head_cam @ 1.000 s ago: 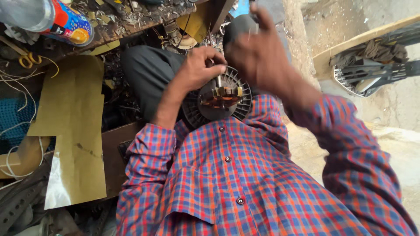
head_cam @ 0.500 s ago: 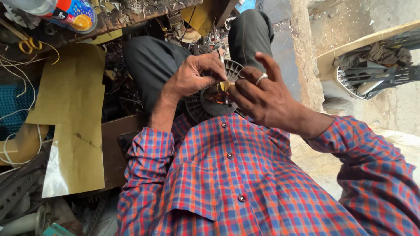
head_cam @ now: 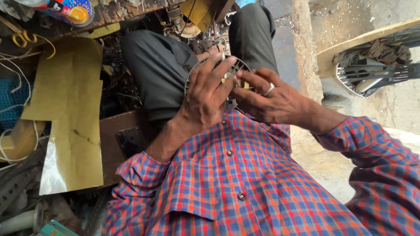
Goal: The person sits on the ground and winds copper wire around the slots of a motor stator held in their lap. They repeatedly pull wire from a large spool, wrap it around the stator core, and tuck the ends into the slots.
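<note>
The person sits low, with a dusty concrete floor (head_cam: 332,26) to the right and a cluttered heap of scrap parts and wires to the left. A worn wooden table (head_cam: 127,13) edge runs across the top left, littered with small bits.

The thing in hand is a round grey slotted fan guard (head_cam: 238,67), a disc with radial ribs, resting on the lap against the dark trousers (head_cam: 162,70) just above the checked shirt (head_cam: 245,183). Most of it is hidden behind the hands; only the upper rim and a few ribs show, and a small yellowish piece peeks out near its middle.

The left hand (head_cam: 205,98) lies spread over the disc's left half, fingers extended and pressing on it, steadying it rather than closing around it. The right hand (head_cam: 267,98), wearing a ring (head_cam: 270,88), reaches in from the right with fingertips pinched at the middle of the disc; what exactly they pinch cannot be told.

Around them: a large yellow cardboard sheet (head_cam: 65,113) lies on the left, a dark phone (head_cam: 129,142) on a brown board beside the shirt, white wires (head_cam: 13,94) at the far left, a colourful printed can (head_cam: 72,11) on the table, and a grey metal frame (head_cam: 376,72) with cloth on it at the right.
</note>
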